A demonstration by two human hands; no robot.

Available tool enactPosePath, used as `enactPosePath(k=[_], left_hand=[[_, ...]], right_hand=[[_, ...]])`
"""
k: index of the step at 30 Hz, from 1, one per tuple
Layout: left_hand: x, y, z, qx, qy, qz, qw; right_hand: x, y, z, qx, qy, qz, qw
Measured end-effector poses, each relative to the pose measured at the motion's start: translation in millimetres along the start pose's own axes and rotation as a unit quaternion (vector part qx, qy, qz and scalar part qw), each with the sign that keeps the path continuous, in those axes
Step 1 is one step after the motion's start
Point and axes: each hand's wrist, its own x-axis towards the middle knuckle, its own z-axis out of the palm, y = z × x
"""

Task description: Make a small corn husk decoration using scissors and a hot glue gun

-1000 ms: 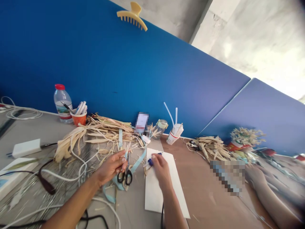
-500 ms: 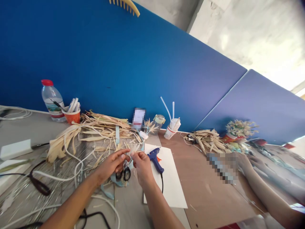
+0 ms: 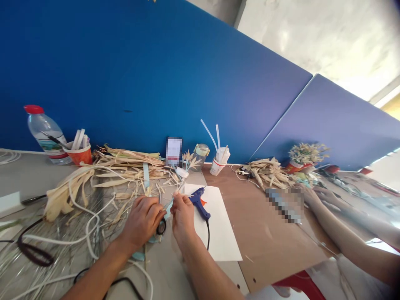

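Note:
My left hand (image 3: 143,218) is closed, fingers curled down just above a pair of scissors (image 3: 161,227); one black handle loop shows below them. What those fingers grip, if anything, is hidden. Beside it my right hand (image 3: 183,214) is closed, thumb and forefinger pinching a small pale strip (image 3: 176,194) that looks like dried husk. Right of this hand a blue glue gun (image 3: 200,204) with an orange trigger lies on a white sheet (image 3: 223,233). Dried corn husks (image 3: 128,160) and scraps lie behind my hands.
White cables (image 3: 90,225) and clear thin sticks cover the left side. Along the blue partition (image 3: 156,75) stand a bottle (image 3: 46,135), an orange cup (image 3: 79,155), a phone (image 3: 174,151), a jar (image 3: 200,157) and a white cup (image 3: 217,166). Another person's arms (image 3: 337,241) reach in at right.
My left hand has gone from loosely extended fingers near my right hand to curled over the scissors, slightly apart from it. My right hand still pinches the pale strip. The view has shifted.

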Motion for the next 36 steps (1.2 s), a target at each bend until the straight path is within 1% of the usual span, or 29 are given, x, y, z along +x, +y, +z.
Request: enactPosePath(k=[3,6,9,13,16,18,21,23,25,27,29,31,33,34,35,36], left_hand=[[0,5,-2.1,-0.048,-0.005,-0.031,0.998],[1,12,-3.0,-0.087,0.012,-0.054,0.995],[1,13,-3.7,-0.072,0.035,-0.049,0.996],[4,12,-4.0,-0.027,0.040,-0.024,0.999],[8,13,-2.2,-0.063,0.045,-0.042,0.996],[9,14,-0.1,-0.090,0.024,-0.068,0.993],[8,14,2.1,-0.114,-0.038,-0.112,0.986],[7,11,1.7,-0.146,-0.086,-0.149,0.974],[5,9,-0.4,-0.200,-0.142,-0.188,0.951],[3,8,-3.3,-0.273,-0.192,-0.221,0.916],[2,10,-5.8,-0.344,-0.221,-0.241,0.880],[2,15,-6.6,-0.399,-0.234,-0.252,0.850],[1,19,-5.3,-0.432,-0.236,-0.260,0.831],[2,20,-4.0,-0.439,-0.233,-0.265,0.826],[2,20,-2.4,-0.438,-0.226,-0.268,0.828],[2,20,-0.6,-0.427,-0.209,-0.268,0.838]], right_hand=[[-3,2,3,-0.003,-0.006,-0.007,1.000],[-5,2,4,-0.011,-0.011,-0.010,1.000],[-6,2,5,-0.006,-0.017,-0.008,1.000],[-6,3,5,0.000,-0.044,-0.015,0.999],[-5,3,3,-0.017,-0.070,-0.032,0.997],[-4,1,1,-0.035,-0.083,-0.041,0.995],[-1,-4,-2,-0.050,-0.095,-0.027,0.994],[-1,-9,-3,-0.046,-0.110,-0.005,0.993],[-1,-14,-3,-0.035,-0.139,0.015,0.990],[-3,-18,-3,-0.019,-0.175,0.032,0.984],[-4,-20,-4,-0.001,-0.208,0.049,0.977],[-4,-22,-5,0.015,-0.231,0.067,0.971],[-3,-24,-7,0.023,-0.251,0.087,0.964],[-2,-24,-8,0.026,-0.257,0.094,0.961],[-1,-24,-9,0.028,-0.259,0.098,0.960],[0,-24,-9,0.029,-0.260,0.099,0.960]])
